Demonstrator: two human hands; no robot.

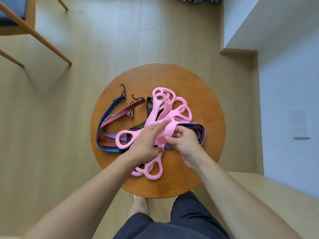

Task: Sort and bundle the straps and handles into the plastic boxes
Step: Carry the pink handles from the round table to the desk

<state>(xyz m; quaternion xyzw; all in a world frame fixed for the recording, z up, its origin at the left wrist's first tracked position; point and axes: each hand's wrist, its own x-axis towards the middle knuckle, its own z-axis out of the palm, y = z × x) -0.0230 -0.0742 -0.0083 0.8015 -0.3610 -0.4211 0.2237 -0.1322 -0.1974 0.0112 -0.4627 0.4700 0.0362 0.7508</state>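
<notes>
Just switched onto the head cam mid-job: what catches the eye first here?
A tangle of looped pink handles sits in the middle of the round wooden table, both hands in it: the left hand lies across the pile, fingers straight, and the right hand pinches a pink band. Blue and red striped straps trail to its left.

A pale wood-plank floor [120,40] fills most of the view under soft, even light, with a round wooden table [189,80] standing in the middle. At upper left slant the wooden legs of a chair [34,32] with a blue seat. A white wall [284,87] runs down the right, bearing a small white wall plate [301,124].
</notes>
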